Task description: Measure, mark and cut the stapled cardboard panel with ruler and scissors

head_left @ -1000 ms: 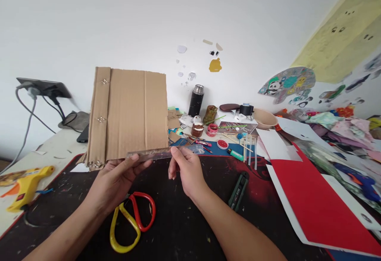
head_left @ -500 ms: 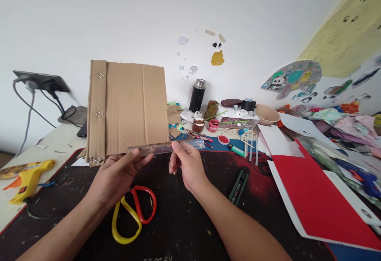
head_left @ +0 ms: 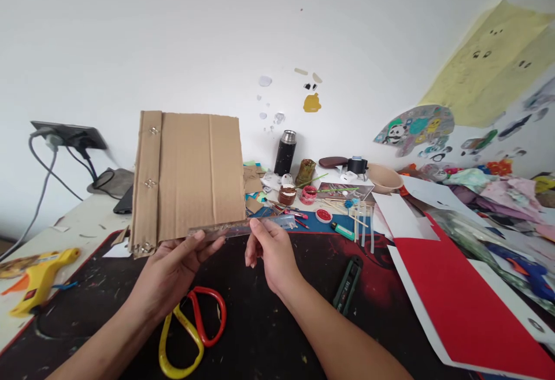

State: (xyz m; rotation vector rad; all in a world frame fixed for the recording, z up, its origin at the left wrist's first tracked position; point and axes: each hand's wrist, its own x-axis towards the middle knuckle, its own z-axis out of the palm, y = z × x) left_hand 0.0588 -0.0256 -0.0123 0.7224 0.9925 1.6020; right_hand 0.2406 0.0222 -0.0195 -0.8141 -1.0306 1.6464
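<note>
My left hand point(head_left: 176, 261) is closed at the lower edge of an upright brown cardboard panel point(head_left: 186, 172). A folded strip with small metal fasteners runs down the panel's left side. Along its lower right edge lies a narrow clear plastic strip point(head_left: 234, 229), whose left end sits under my left thumb. Further right, my right hand point(head_left: 275, 253) pinches the same strip between thumb and fingers, and the strip's crinkled end sticks out beyond. Below my left hand, scissors point(head_left: 209, 317) with one red and one yellow handle lie on the dark mat; their blades are hidden.
A yellow glue gun point(head_left: 47, 279) lies at the left. On the right are a green utility knife point(head_left: 348, 284) and a red sheet point(head_left: 463, 299). Behind stand a black flask point(head_left: 285, 153) and open paint jars point(head_left: 308, 195), with sticks and a turquoise lighter point(head_left: 344, 230).
The whole scene sits lower in view as the head tilts up slightly. Both hands keep their hold on the cardboard panel and plastic strip.
</note>
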